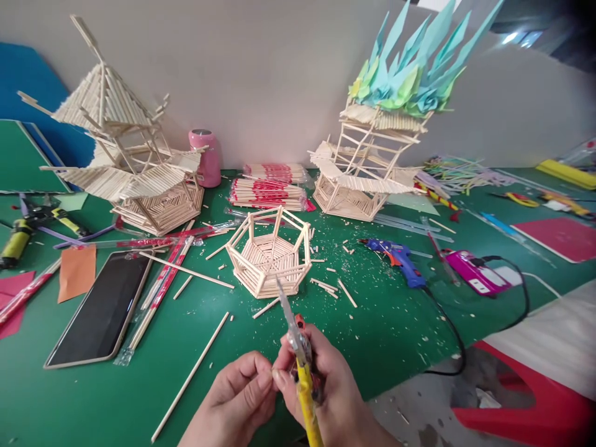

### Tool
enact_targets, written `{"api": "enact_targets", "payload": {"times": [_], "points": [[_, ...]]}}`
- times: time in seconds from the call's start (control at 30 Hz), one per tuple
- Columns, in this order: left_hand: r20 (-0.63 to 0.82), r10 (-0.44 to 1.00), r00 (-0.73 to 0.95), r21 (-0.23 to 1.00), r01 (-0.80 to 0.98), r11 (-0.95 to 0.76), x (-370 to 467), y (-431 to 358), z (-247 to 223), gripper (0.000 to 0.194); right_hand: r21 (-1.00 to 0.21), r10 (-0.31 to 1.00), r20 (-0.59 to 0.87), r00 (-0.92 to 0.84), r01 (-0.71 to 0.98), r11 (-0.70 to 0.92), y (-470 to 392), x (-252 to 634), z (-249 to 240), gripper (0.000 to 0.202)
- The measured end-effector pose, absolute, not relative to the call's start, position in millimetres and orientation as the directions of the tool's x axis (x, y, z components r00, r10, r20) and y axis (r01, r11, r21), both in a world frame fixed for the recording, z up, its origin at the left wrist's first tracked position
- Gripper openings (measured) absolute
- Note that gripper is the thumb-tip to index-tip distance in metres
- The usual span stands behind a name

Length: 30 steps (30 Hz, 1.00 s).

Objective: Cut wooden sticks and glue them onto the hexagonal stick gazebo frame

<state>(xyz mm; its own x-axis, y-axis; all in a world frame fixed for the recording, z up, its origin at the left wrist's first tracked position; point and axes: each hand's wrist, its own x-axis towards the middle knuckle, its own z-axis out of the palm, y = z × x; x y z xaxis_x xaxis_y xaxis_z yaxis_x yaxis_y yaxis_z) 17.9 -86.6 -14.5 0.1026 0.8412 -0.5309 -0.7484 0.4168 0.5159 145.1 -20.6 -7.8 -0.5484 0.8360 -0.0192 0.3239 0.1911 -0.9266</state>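
My right hand (326,385) is closed around a tool with a pointed grey blade and a yellow handle (306,397); its blade points up and away. Fingertips of my left hand (244,394) are pinched together and meet the right fingertips. Whatever lies in that pinch is too small to make out. Beyond the blade tip stands a low, many-sided frame of wooden sticks (272,264), with a slatted floor and an open top. A single long stick (190,375) lies on the green table (261,329) to the left of my left hand.
Two stick-built pavilions stand at the back, one left (135,180), one right (358,186) topped with blue-green paper leaves. Stick packs (267,194) lie between them. A tablet (100,310) lies left; a blue glue gun (398,261), its black cable and a magenta device (479,273) lie right.
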Motion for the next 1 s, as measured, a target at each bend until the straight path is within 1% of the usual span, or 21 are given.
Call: {"api": "enact_targets", "payload": {"times": [0.23, 0.37, 0.47, 0.53, 0.63, 0.73, 0.77, 0.8, 0.87, 1.0], "points": [[-0.530, 0.848, 0.005, 0.557, -0.752, 0.352, 25.5, -84.7, -12.3, 0.028, -0.926, 0.921, 0.034, -0.389, 0.333, 0.175, -29.0, 141.1, -12.1, 0.019], [-0.531, 0.846, -0.048, 0.580, -0.748, 0.321, 28.4, -85.0, -12.6, 0.028, -0.934, 0.931, 0.027, -0.363, 0.323, 0.153, -31.8, 138.8, -13.7, 0.020], [-0.521, 0.852, -0.052, 0.612, -0.719, 0.330, 27.9, -84.6, -12.8, 0.029, -0.948, 0.928, 0.027, -0.372, 0.285, 0.141, -31.1, 137.1, -13.8, 0.020], [-0.508, 0.860, -0.047, 0.621, -0.712, 0.328, 26.0, -83.1, -11.3, 0.030, -0.955, 0.923, 0.005, -0.384, 0.271, 0.117, -28.1, 137.5, -10.8, 0.021], [-0.495, 0.868, -0.048, 0.611, -0.730, 0.308, 20.6, -77.9, -3.5, 0.028, -0.953, 0.904, -0.081, -0.419, 0.298, 0.053, -19.4, 142.5, 0.6, 0.021], [-0.455, 0.884, -0.110, 0.624, -0.747, 0.228, 13.6, -70.1, 9.5, 0.023, -0.937, 0.859, -0.166, -0.485, 0.350, 0.016, -8.5, 153.3, 17.6, 0.023], [-0.432, 0.892, -0.137, 0.632, -0.751, 0.191, 11.4, -67.5, 13.9, 0.021, -0.933, 0.854, -0.169, -0.491, 0.359, 0.021, -5.3, 157.8, 22.8, 0.023], [-0.408, 0.900, -0.154, 0.638, -0.753, 0.160, 9.5, -65.0, 17.6, 0.020, -0.925, 0.853, -0.160, -0.498, 0.376, 0.046, -2.7, 162.6, 27.0, 0.023], [-0.368, 0.912, -0.179, 0.645, -0.756, 0.112, 6.9, -60.9, 22.7, 0.017, -0.886, 0.852, -0.116, -0.511, 0.441, 0.144, 0.9, 172.9, 31.9, 0.024], [-0.329, 0.928, -0.177, 0.634, -0.770, 0.078, 6.9, -57.2, 22.5, 0.014, -0.716, 0.806, -0.116, -0.581, 0.611, 0.337, 1.5, 191.0, 29.9, 0.029]]}}
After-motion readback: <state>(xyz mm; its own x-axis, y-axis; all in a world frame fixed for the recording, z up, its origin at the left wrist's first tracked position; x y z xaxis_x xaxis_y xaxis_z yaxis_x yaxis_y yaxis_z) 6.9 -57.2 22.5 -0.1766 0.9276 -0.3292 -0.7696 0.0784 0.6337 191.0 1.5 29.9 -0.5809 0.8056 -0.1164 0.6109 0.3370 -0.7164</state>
